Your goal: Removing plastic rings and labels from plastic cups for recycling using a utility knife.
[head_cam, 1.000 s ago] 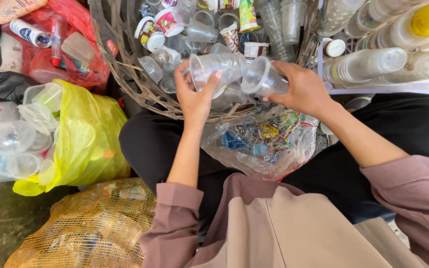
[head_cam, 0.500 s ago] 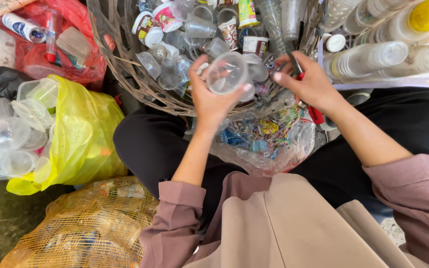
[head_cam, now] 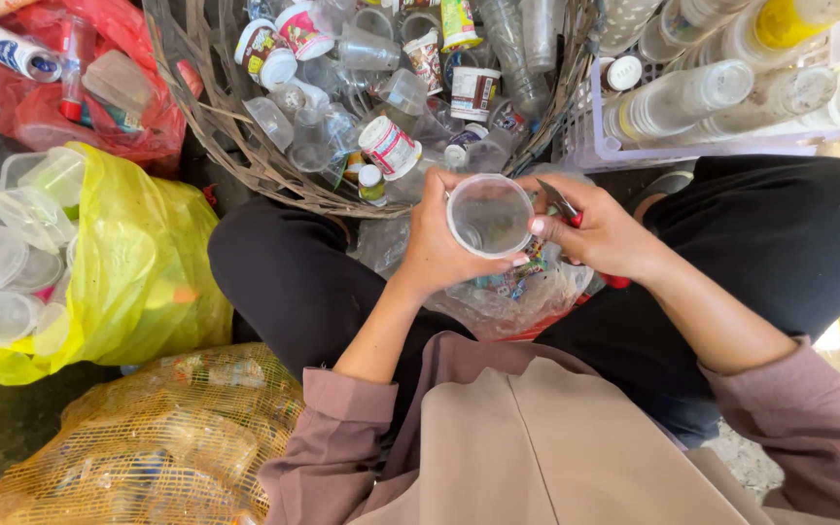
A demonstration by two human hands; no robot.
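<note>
Wicker basket (head_cam: pixel 245 146) behind; left hand (head_cam: pixel 437 243) fingers grip clear cup (head_cam: pixel 489 215)

The left hand (head_cam: pixel 439 248) has drawn the clear round plastic cup (head_cam: pixel 489 216) back from the woven wicker basket (head_cam: pixel 245 146) to above the lap, its mouth now facing up. The right hand (head_cam: pixel 600 233), earlier on a second cup by the basket, now touches this cup's rim while gripping a red-handled blade (head_cam: pixel 566 206).
</note>
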